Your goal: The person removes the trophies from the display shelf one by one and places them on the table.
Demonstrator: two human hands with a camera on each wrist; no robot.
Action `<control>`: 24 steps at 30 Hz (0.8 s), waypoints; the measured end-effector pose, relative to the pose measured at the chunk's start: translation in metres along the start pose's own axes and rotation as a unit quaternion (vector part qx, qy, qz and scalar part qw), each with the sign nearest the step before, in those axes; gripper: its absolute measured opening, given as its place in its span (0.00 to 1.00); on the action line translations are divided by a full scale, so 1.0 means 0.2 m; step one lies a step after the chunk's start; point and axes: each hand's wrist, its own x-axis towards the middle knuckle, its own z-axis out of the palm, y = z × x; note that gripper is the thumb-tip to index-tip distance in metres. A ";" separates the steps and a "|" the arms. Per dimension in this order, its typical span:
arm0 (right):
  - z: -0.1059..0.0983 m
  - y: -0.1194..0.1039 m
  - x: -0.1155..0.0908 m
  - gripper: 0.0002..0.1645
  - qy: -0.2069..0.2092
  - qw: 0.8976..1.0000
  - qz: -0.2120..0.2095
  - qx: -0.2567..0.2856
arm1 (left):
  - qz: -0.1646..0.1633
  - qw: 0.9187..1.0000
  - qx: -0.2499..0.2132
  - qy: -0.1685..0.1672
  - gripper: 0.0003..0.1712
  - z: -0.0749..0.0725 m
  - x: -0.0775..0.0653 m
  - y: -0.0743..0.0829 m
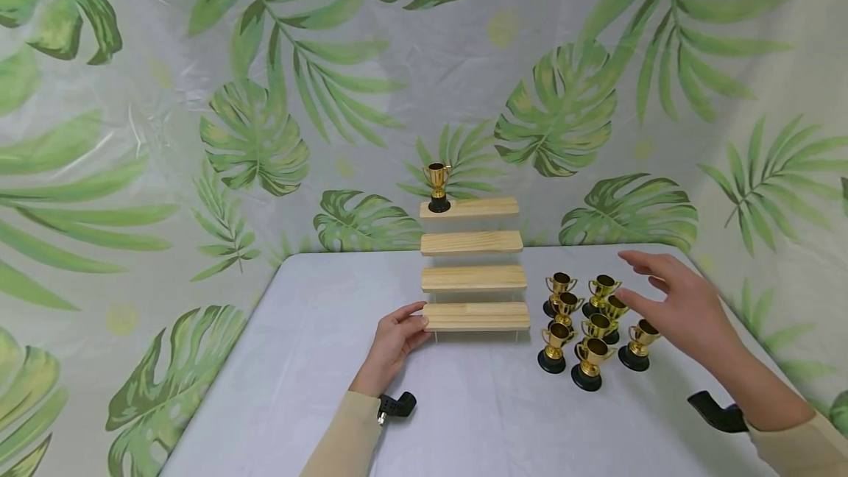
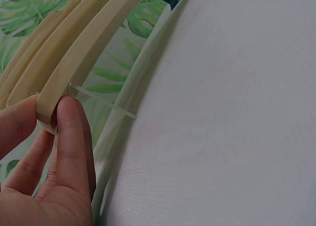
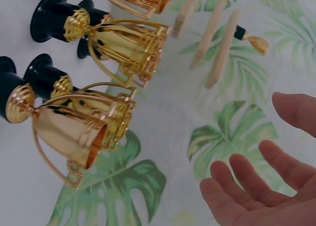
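A tiered wooden display stand (image 1: 475,317) with several light shelves stands mid-table. My left hand (image 1: 395,338) pinches the left end of its lowest shelf (image 2: 74,63) between thumb and fingers. One gold trophy cup (image 1: 437,181) on a black base stands upright at the left end of the top shelf. To the right of the stand, several more gold trophy cups (image 1: 592,364) are grouped on the table. My right hand (image 1: 685,304) hovers above and beside that group's right side, fingers spread. In the right wrist view nothing lies between its fingers, and the nearest trophy cup (image 3: 74,132) is apart from it.
A white cloth covers the table (image 1: 318,330). Behind it hangs a leaf-printed curtain (image 1: 411,57), close to the table's back edge. Thin clear supports (image 2: 103,101) hold up the shelves. Each wrist carries a black camera mount (image 1: 397,405).
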 end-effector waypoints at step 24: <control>0.02 -0.18 0.22 0.35 0.002 0.999 -0.017 0.042 | -0.002 1.000 -0.001 -0.004 0.28 0.00 0.00 0.00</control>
